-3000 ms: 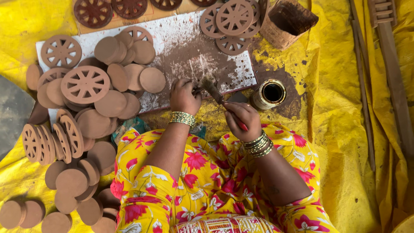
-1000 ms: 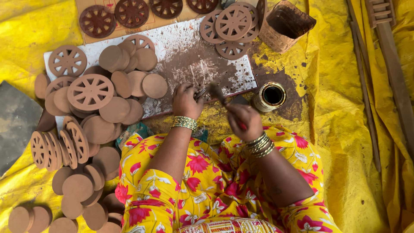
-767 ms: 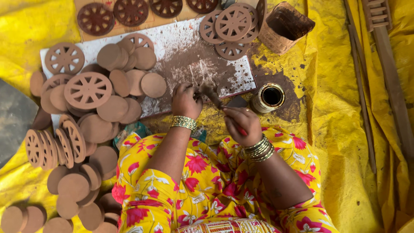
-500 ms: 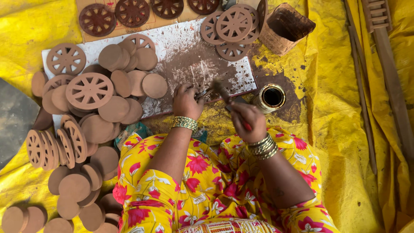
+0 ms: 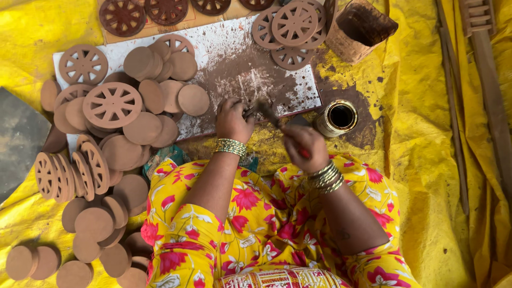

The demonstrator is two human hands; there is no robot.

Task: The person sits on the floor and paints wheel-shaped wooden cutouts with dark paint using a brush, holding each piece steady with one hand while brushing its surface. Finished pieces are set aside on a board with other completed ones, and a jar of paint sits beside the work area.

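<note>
My left hand (image 5: 232,119) pinches a small dark bit of clay at the near edge of the clay-smeared white board (image 5: 240,74). My right hand (image 5: 304,146) is closed around a thin dark tool (image 5: 268,111) whose tip meets the left fingers. Both wrists wear bangles. Plain clay discs (image 5: 144,128) and cut-out clay wheels (image 5: 111,104) are heaped on the board's left part. More wheels (image 5: 293,24) lie at its far right corner.
A small round tin (image 5: 336,117) stands right of my hands. A clay-filled box (image 5: 360,29) sits at the back right. Wooden sticks (image 5: 480,80) lie along the right. Stacks of discs and wheels (image 5: 80,176) spread over the yellow sheet (image 5: 421,160) at the left.
Both hands stay at the board's near edge. The right hand with the tool makes small shifts against the left fingers; the view moves slightly.
</note>
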